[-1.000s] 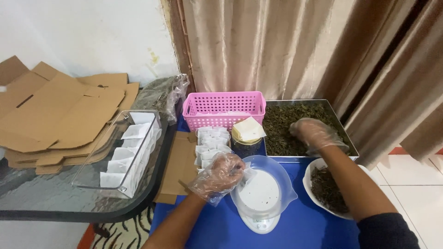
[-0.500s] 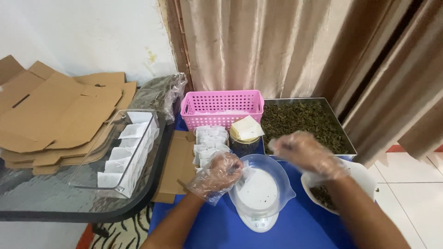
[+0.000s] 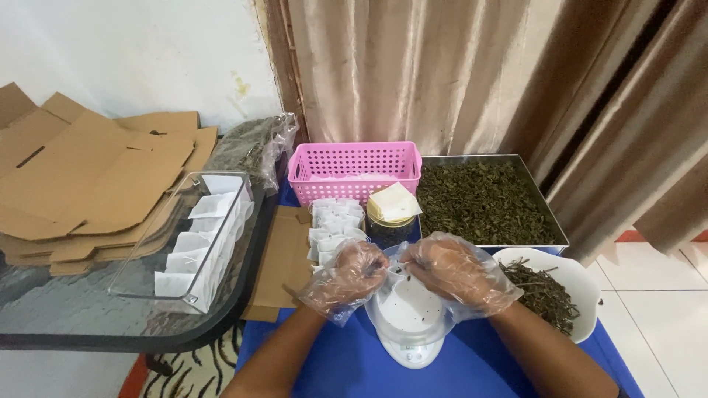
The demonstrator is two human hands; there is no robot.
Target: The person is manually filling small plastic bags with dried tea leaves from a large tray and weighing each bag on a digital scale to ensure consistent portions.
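**Filling a small sachet over the scale**

Far left lie flattened brown cardboard boxes [image 3: 81, 177], with a clear tray of white packets [image 3: 193, 243] beside them. At centre, the gloved left hand [image 3: 346, 274] pinches a small white sachet [image 3: 393, 271] over the white scale [image 3: 409, 324]; the gloved right hand [image 3: 453, 271] closes its fingertips at the sachet's mouth. Best kept directly above the scale pan, mouth held wide, so loose bits fall inside. Behind stand a pink basket [image 3: 354, 171] and a steel tray of dried leaves [image 3: 483, 200]; near right, a white bowl of stems [image 3: 553, 291].
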